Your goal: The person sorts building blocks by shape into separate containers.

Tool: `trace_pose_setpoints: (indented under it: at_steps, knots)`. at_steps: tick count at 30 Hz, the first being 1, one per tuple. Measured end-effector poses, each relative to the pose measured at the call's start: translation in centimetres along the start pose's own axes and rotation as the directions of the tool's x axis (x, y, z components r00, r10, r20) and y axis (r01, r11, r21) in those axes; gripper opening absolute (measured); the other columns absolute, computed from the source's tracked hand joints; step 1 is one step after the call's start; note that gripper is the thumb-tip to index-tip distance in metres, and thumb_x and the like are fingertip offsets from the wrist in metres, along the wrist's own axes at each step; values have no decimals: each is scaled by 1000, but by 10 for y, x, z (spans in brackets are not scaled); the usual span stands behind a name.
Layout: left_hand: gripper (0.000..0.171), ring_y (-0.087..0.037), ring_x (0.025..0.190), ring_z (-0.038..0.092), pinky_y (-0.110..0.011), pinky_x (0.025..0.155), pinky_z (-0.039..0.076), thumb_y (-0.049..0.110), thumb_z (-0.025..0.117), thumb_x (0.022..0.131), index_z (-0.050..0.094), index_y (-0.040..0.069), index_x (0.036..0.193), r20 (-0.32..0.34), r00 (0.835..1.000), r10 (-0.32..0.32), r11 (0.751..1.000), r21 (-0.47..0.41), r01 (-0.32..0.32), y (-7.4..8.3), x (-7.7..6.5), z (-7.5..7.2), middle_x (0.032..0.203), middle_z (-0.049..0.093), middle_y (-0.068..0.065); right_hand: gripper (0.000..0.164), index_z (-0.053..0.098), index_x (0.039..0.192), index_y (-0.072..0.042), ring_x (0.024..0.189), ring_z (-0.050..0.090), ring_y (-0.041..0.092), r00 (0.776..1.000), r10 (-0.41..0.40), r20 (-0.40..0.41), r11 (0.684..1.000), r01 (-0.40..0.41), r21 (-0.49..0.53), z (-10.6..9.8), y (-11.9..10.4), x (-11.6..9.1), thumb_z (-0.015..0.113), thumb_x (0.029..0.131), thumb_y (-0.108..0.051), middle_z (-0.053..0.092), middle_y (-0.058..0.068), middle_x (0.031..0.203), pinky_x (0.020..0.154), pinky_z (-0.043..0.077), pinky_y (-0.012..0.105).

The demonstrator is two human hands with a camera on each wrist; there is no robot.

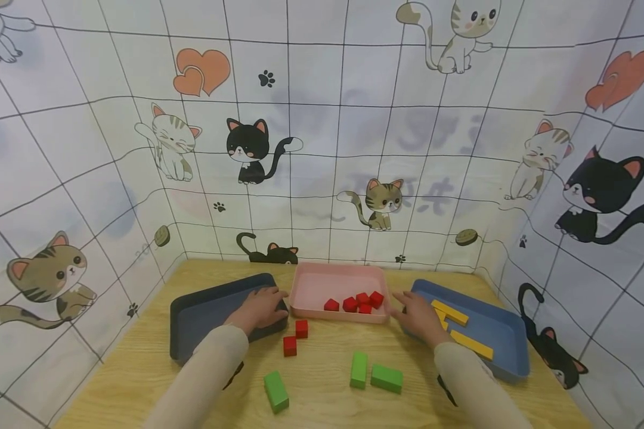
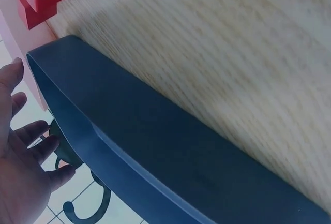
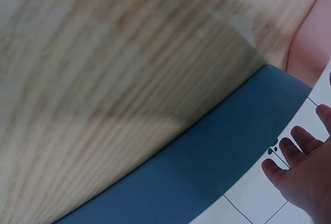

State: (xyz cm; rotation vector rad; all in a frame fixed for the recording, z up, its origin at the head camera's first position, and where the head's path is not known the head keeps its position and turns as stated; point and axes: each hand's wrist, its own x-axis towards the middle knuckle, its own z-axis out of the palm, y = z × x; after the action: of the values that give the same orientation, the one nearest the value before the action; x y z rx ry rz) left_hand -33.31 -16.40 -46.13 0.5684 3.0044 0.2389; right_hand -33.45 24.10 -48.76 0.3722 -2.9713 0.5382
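My left hand [image 1: 262,306] hovers over the right end of the dark grey tray [image 1: 204,319], fingers extended toward the pink tray [image 1: 327,280]. On the pink tray's other side, my right hand [image 1: 421,316] reaches over the near left end of the blue tray [image 1: 507,336]. Several red cubes [image 1: 350,304] lie in the pink tray. In the left wrist view, the fingers of the left hand [image 2: 23,167] are spread and hold nothing. Loosely bent, with nothing in them, are the fingers of the right hand [image 3: 305,177] in the right wrist view. Head-view fingertips come close to the pink rim; contact is unclear.
Two red cubes [image 1: 290,346] sit on the wooden table in front of the pink tray. Nearer lie a green block [image 1: 276,391] at left and two more green blocks [image 1: 386,378] at centre. Several yellow blocks [image 1: 472,345] rest in the blue tray. Cat-print cloth surrounds the table's back and sides.
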Motion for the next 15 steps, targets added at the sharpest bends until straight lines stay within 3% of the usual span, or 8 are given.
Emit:
trace_pose_setpoints:
  at_steps: [9,15]
  knots:
    - [56,-41,136,41,-66,107,29,35,67,96,52,11,143,-55,998,24,998,-54,-27,1,-11,0,146,47,-18,60,51,145,-7,133,40,51,999,20,30,999,-18,-46,8,3,-5,56,100,-45,41,31,147,107,32,64]
    - [58,-42,134,43,-67,106,30,35,69,93,53,9,142,-112,993,46,995,-83,-55,4,-18,1,144,49,-20,54,50,146,-8,133,40,51,1000,4,20,998,-3,-63,14,5,-7,55,102,-37,39,32,148,106,32,65]
